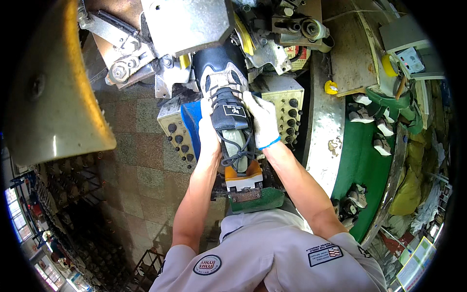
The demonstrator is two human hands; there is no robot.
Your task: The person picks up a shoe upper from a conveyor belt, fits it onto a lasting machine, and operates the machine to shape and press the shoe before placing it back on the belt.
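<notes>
A grey and black shoe upper (pixel 225 90) with dark laces sits toe-away in a machine, its toe end reaching under a metal block (pixel 189 22). Its tongue and tied lace bow lie toward me. Below the heel end shows an orange block (pixel 245 171) on a metal holder. My left hand (pixel 209 130) is closed along the shoe upper's left side, its fingertips partly hidden. On the right side my right hand (pixel 264 119), in a white glove with a blue cuff, grips the shoe upper. The shoe's sole is out of sight.
Machine arms with rollers (pixel 119 73) flank the shoe. Control boxes with black knobs (pixel 287 114) stand on both sides. A large pale curved cover (pixel 53 112) juts in at left. To the right runs a green conveyor (pixel 365 170) carrying several shoes. Racks fill the lower left.
</notes>
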